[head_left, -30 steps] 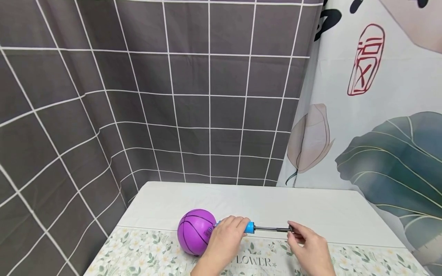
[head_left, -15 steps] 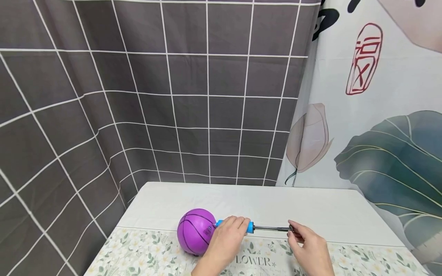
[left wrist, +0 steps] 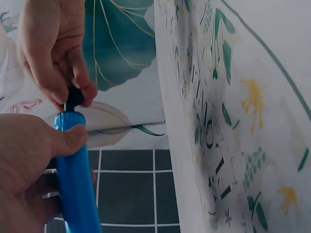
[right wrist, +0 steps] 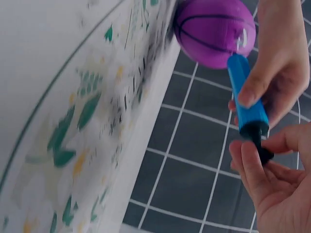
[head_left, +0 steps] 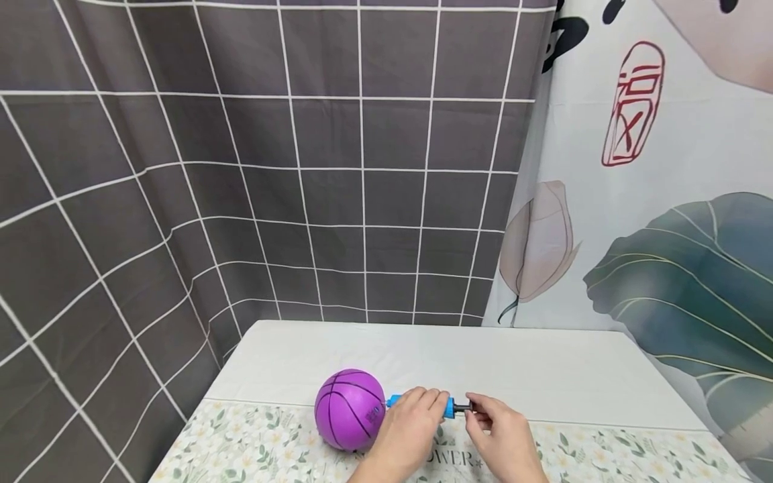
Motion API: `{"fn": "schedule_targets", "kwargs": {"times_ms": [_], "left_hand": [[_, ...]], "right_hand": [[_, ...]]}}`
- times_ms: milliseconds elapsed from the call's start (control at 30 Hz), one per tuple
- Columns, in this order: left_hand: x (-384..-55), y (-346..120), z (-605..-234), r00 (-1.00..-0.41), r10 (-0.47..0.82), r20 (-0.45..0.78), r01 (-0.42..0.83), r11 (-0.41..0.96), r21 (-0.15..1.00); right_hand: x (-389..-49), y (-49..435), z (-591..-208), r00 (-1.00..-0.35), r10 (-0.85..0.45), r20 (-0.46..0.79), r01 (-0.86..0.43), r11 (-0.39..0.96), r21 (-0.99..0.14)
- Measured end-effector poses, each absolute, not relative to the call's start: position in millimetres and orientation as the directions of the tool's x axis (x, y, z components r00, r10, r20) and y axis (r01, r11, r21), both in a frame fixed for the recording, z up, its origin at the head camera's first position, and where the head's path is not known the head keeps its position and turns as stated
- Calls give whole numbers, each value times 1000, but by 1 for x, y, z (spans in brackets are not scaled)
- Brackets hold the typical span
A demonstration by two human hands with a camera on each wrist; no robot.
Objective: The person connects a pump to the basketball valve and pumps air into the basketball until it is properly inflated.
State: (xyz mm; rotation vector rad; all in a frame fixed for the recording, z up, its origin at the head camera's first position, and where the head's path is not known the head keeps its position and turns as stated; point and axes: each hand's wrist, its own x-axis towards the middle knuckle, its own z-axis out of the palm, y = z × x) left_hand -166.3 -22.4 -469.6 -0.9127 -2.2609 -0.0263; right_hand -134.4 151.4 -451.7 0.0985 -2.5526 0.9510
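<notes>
A purple ball (head_left: 349, 410) with black basketball lines rests on the table at the left of the hands. The tip of a blue hand pump (right wrist: 249, 109) meets the ball's side. My left hand (head_left: 412, 429) grips the pump's blue barrel, thumb along it in the left wrist view. With fingertips and thumb, my right hand (head_left: 502, 433) pinches the black handle (left wrist: 74, 97) at the pump's other end. Only a short piece of the rod shows between handle and barrel. The left hand hides much of the barrel in the head view.
The table (head_left: 543, 376) has a plain white back part and a floral front part with printed lettering. Behind it hangs a dark curtain (head_left: 392, 255) with white grid lines. A white curtain (head_left: 580, 134) with leaf prints hangs at the right.
My right hand has moved left with the handle, and the long exposed rod has slid mostly into the barrel. The ball and left hand have shifted slightly right.
</notes>
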Motion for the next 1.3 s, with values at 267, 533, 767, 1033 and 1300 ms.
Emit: {"fn": "schedule_targets", "kwargs": {"times_ms": [267, 533, 767, 1033, 1300], "left_hand": [[-169, -32, -464, -564, 572, 595, 636, 761, -128], [-171, -44, -460, -597, 551, 584, 615, 781, -109], [-170, -45, -461, -577, 548, 605, 625, 774, -105], [-168, -42, -462, -565, 585, 582, 627, 763, -159], [-165, -30, -463, -574, 611, 546, 632, 754, -179]], "right_hand": [[-133, 168, -443, -923, 122, 364, -146, 766, -626], [-126, 198, -440, -916, 185, 355, -79, 785, -614], [-126, 207, -439, -936, 199, 291, -24, 787, -616], [-125, 187, -446, -890, 248, 382, -35, 799, -600], [-127, 161, -449, -898, 179, 403, -98, 810, -578]]}}
